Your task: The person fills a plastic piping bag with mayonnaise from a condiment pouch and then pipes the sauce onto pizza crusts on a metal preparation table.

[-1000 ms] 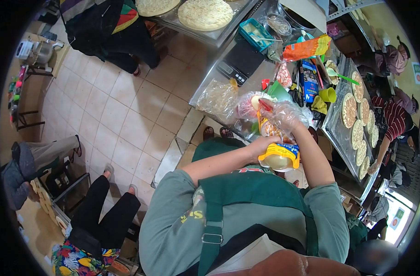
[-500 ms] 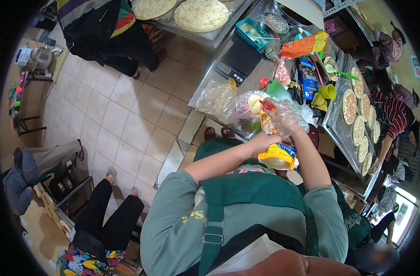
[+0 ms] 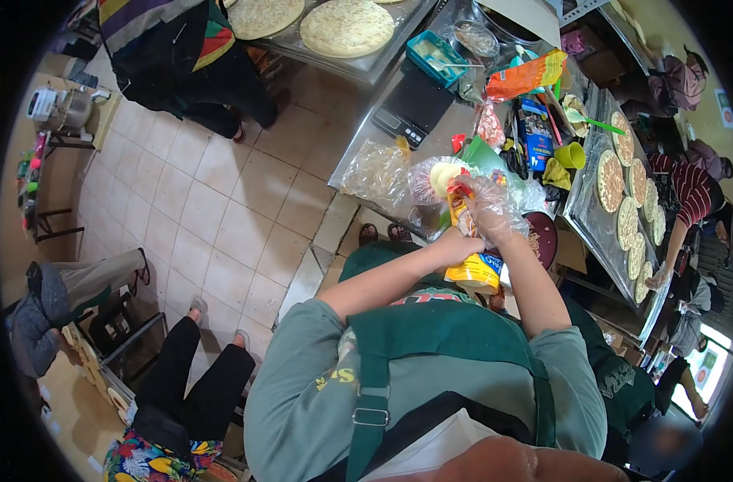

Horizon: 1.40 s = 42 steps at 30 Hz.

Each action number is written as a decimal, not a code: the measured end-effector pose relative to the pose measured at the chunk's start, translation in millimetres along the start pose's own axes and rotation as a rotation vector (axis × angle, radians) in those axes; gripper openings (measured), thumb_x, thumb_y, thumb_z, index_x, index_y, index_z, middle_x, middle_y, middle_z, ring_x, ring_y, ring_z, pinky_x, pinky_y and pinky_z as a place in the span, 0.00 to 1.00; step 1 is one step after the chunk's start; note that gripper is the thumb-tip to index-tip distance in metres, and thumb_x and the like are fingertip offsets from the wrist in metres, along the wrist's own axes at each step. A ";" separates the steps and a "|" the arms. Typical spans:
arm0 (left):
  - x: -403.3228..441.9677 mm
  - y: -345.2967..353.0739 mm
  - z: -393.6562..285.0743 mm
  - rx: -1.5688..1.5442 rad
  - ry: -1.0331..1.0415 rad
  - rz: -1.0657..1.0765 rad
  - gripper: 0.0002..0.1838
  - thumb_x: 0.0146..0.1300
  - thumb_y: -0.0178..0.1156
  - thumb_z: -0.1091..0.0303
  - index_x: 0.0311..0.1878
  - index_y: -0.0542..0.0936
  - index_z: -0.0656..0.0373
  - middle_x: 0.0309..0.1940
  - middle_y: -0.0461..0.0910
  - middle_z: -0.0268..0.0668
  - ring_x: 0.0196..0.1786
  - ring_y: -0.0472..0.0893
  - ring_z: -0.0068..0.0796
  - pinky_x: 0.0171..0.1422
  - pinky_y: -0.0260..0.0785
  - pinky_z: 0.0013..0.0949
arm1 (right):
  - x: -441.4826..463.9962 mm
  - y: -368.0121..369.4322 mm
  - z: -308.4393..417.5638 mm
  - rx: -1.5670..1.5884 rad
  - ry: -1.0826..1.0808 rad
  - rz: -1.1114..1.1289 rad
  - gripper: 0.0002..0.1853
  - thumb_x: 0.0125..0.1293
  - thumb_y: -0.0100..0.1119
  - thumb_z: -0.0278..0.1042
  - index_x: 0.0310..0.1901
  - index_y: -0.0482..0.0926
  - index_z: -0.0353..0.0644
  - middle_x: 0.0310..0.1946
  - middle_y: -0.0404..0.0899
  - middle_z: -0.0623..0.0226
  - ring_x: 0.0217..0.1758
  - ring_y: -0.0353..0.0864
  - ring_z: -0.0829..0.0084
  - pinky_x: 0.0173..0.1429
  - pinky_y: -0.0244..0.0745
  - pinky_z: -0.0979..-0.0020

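A yellow squeeze pouch (image 3: 475, 273) with a blue label is held over the table's near edge. My left hand (image 3: 459, 246), bare, is closed around its middle. In a clear plastic glove, my right hand (image 3: 489, 210) grips the pouch's upper part near the red spout end. Just beyond the spout, a thick cream-coloured sauce (image 3: 445, 172) lies in what looks like a plastic-lined bowl (image 3: 420, 183). The pouch hides whether its mouth touches the sauce. Crumpled clear plastic (image 3: 376, 173) lies to the left.
A black digital scale (image 3: 414, 104), a teal container (image 3: 437, 58), an orange packet (image 3: 525, 78) and a yellow cup (image 3: 571, 157) crowd the metal table. Round flatbreads (image 3: 610, 178) lie on a tray at right; larger ones (image 3: 346, 28) at the top. Other people stand around.
The pouch and both hands have shifted slightly; its lower end is now lower-left and less exposed. More of a dark red pan shows beside my right wrist.
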State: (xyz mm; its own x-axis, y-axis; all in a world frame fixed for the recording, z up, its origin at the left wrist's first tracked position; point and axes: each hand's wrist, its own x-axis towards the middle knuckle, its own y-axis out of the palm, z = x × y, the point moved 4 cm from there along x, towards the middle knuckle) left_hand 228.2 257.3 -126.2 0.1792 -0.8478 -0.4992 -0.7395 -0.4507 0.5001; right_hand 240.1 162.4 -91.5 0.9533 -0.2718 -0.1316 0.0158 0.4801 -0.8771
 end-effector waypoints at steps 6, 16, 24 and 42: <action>13.2 -8.3 23.7 0.107 0.030 -0.005 0.13 0.43 0.52 0.66 0.33 0.73 0.63 0.25 0.74 0.36 0.27 0.73 0.26 0.33 0.65 0.29 | -4.2 2.0 -4.2 0.076 0.002 -0.073 0.17 0.51 0.50 0.27 0.45 0.70 0.48 0.38 0.72 0.60 0.41 0.72 0.62 0.43 0.67 0.68; -17.1 -5.9 -7.7 0.524 0.167 0.123 0.19 0.48 0.53 0.64 0.45 0.69 0.60 0.36 0.74 0.36 0.38 0.73 0.24 0.43 0.64 0.26 | -45.1 -52.4 -25.6 0.912 0.511 -0.493 0.18 0.58 0.48 0.44 0.43 0.69 0.37 0.30 0.75 0.63 0.31 0.73 0.76 0.35 0.67 0.73; -26.3 -15.5 -45.5 0.068 0.346 0.142 0.15 0.53 0.55 0.70 0.45 0.70 0.60 0.40 0.73 0.32 0.41 0.71 0.19 0.44 0.64 0.23 | -82.0 -107.3 2.5 1.365 0.304 -0.511 0.14 0.51 0.57 0.34 0.40 0.72 0.39 0.26 0.70 0.76 0.27 0.64 0.85 0.31 0.57 0.83; -40.8 -106.4 0.6 -0.167 0.153 -0.502 0.12 0.53 0.51 0.69 0.42 0.67 0.55 0.36 0.68 0.29 0.36 0.69 0.18 0.37 0.60 0.21 | 139.2 -30.5 -109.3 1.327 0.433 -0.958 0.13 0.55 0.53 0.42 0.30 0.72 0.40 0.25 0.72 0.70 0.25 0.68 0.78 0.32 0.66 0.71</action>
State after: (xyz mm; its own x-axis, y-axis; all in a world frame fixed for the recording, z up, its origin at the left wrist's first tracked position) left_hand 299.2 340.1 -159.5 0.5851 -0.5425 -0.6028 -0.4279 -0.8380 0.3387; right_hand 339.3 18.8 -133.6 0.3086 -0.9427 -0.1267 0.9349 0.2760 0.2231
